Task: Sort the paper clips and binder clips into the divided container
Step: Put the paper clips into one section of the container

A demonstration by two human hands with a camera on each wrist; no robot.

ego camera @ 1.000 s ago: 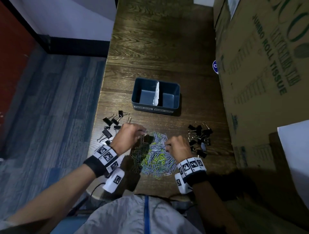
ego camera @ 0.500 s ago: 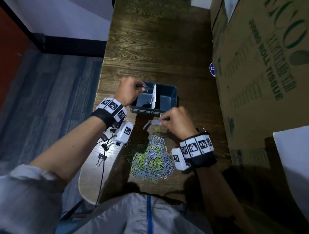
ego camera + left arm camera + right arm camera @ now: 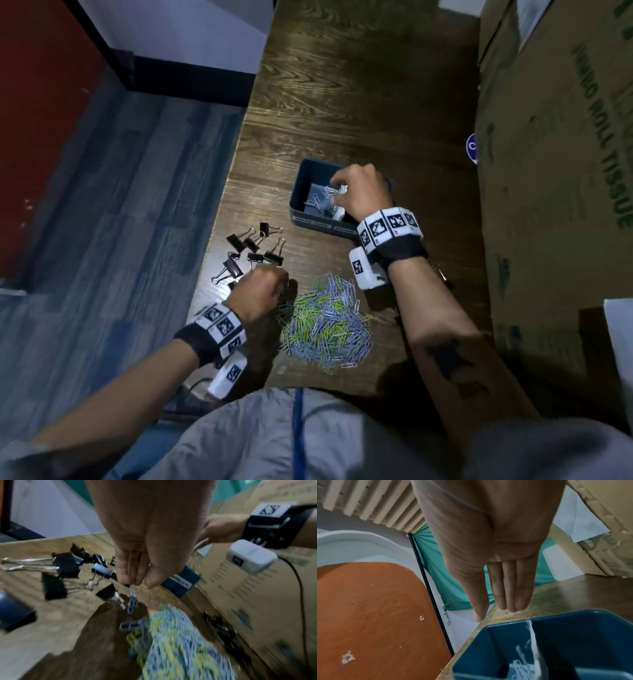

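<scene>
While the right hand [image 3: 364, 195] hangs over the container [image 3: 297, 195], its fingers [image 3: 510, 588] are straight and together in the wrist view and hold nothing; a few paper clips [image 3: 323, 193] sit just under the fingertips, and whether they are falling or already at rest I cannot tell. They belong to the left compartment, on the thumb side of the white divider [image 3: 533, 639]. The right compartment, as far as the wrist view shows, looks bare.

Down at the left edge of the clip pile [image 3: 325, 325] is the left hand [image 3: 260, 296]. Its fingers [image 3: 130, 568] point down at the table [image 3: 342, 102], bunched with the thumb close; no clip shows between them, though blur makes this uncertain. Loose clips lie just below the fingertips.

By my reading the job is barely begun. Only a handful of paper clips are in; the big pile remains just beside the left fingers. Binder clips [image 3: 253, 253] lie untouched just beyond the left fingers, and a second dark cluster [image 3: 221, 626] shows on the far side of the pile in the left wrist view. None has reached the container.
</scene>
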